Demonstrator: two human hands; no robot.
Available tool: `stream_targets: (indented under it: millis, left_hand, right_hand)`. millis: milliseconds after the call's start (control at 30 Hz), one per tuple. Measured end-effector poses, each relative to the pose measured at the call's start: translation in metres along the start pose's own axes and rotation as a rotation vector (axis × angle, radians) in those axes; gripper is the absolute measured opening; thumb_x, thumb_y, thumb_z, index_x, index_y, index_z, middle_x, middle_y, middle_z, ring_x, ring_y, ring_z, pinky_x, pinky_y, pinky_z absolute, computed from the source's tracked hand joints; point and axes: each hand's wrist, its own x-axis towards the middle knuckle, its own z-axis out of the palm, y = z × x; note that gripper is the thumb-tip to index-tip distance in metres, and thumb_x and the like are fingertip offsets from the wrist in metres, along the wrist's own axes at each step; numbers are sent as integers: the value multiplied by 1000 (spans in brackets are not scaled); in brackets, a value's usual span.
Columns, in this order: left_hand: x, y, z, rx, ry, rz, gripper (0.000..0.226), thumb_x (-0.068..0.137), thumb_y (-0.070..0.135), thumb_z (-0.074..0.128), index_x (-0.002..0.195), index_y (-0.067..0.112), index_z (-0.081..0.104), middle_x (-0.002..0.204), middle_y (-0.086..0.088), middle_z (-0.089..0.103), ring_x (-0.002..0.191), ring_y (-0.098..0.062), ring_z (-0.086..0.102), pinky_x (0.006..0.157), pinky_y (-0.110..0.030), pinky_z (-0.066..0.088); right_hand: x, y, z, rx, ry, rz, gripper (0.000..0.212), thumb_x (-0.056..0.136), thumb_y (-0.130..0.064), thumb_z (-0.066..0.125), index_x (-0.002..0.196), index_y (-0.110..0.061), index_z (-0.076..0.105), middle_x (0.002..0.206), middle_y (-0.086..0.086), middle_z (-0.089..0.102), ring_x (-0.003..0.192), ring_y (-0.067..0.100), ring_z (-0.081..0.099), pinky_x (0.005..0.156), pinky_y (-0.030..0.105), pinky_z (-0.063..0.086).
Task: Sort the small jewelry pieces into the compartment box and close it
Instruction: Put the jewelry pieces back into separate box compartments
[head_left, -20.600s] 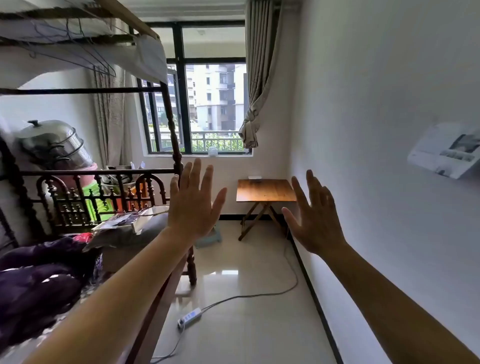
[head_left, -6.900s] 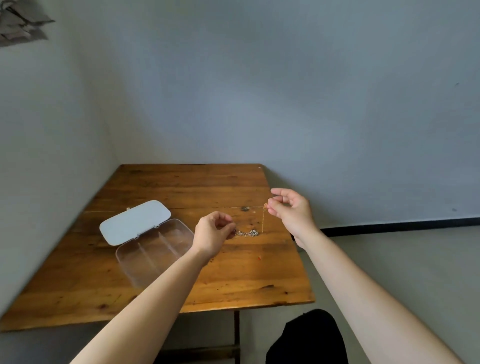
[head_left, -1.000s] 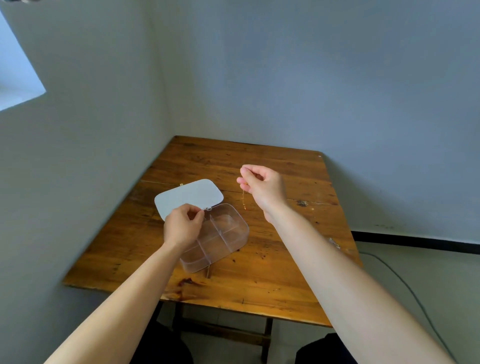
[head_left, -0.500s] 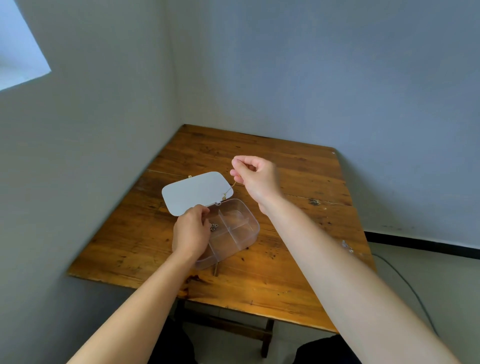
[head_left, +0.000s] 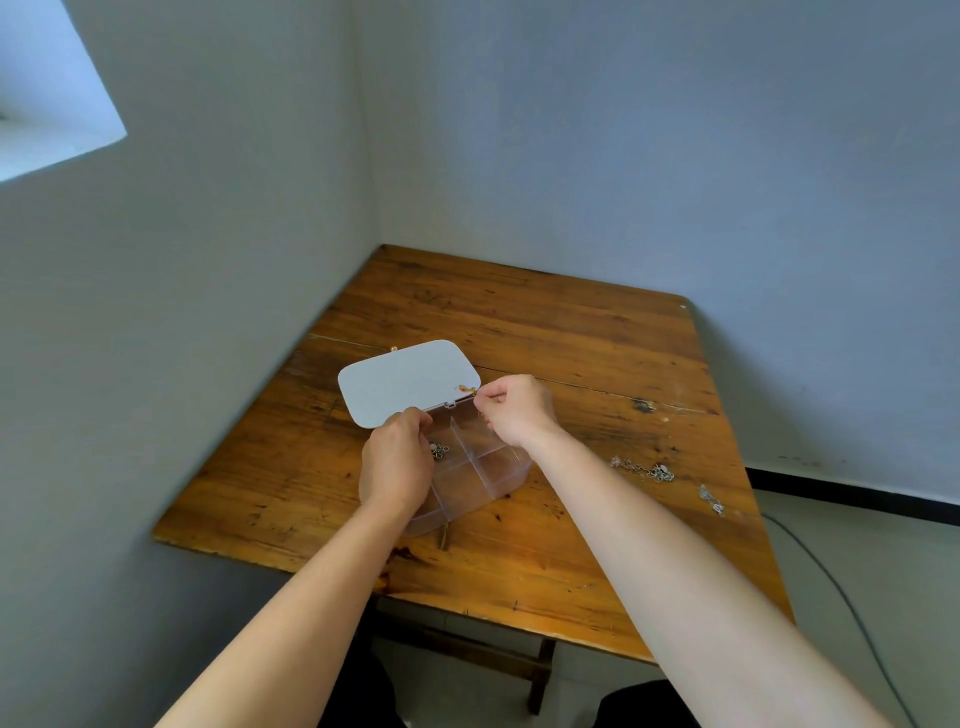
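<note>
1. Your right hand (head_left: 514, 408) is closed in a pinch over the far part of the compartment box (head_left: 470, 470). A thin gold-coloured piece (head_left: 465, 388) shows just past its fingertips, lying against the lid (head_left: 408, 382). Holding it high at one end probably lets the rest hang clear of the dividers while you lower it in.
2. Your left hand (head_left: 397, 462) is curled over the box's left side, fingers bunched at the hinge edge. What it grips, if anything, cannot be told. It likely steadies the light box or feeds the piece's other end.
3. The box sits near the table's (head_left: 545, 332) left edge, open, with the lid folded back flat on the wood — this leaves every compartment reachable from above.
4. A small silver piece (head_left: 439, 449) already lies in the left compartment, just beside your left hand.
5. More remains: a silver chain (head_left: 644, 470) and a smaller silver piece (head_left: 711, 501) lie near the table's right edge, well apart from the box.
6. Obstructions — your left hand covers the left compartments, and the clear dividers may snag a trailing chain. Keep the hinge line free for closing.
</note>
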Motion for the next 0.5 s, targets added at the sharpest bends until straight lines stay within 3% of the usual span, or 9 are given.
stream_targets:
  millis: [133,233,300,400,500]
  left_hand:
    - [0,1,0,-16,14,-17,26,96,7,56,120,12,66,113,-6,71,97,-24,67,75,-32,57]
    - [1,0,0,-13,17,-20,26,96,6,56,119,12,67,112,-6,71,97,-24,67,73,-31,54]
    - [1,-1,0,-4,10,-8,26,96,6,55,119,12,67,112,-6,71,97,-24,67,73,-31,53]
    - [1,-2,1,8,8,-2,27,95,5,55,119,13,66,112,-6,71,97,-24,67,75,-33,57]
    - [1,-2,2,10,15,-7,27,95,5,56,119,13,66,112,-5,71,95,-23,67,75,-33,58]
  right_hand:
    - [3,-5,4,-217,16,-94,28,99,-17,59,126,-16,68,123,7,69,102,23,66,75,26,55]
    - [5,-4,5,-339,-8,-142,42,99,-17,58,140,-22,55,127,6,67,105,25,66,81,34,58]
    - [7,-4,6,-437,-23,-178,45,100,-19,56,145,-23,51,127,6,66,102,26,66,75,35,57]
    - [10,-6,9,-508,-10,-214,38,100,-21,59,138,-23,59,126,6,67,101,26,66,68,30,53]
    - [8,-4,10,-475,31,-249,27,97,-19,64,124,-19,71,119,6,71,100,25,67,78,33,58]
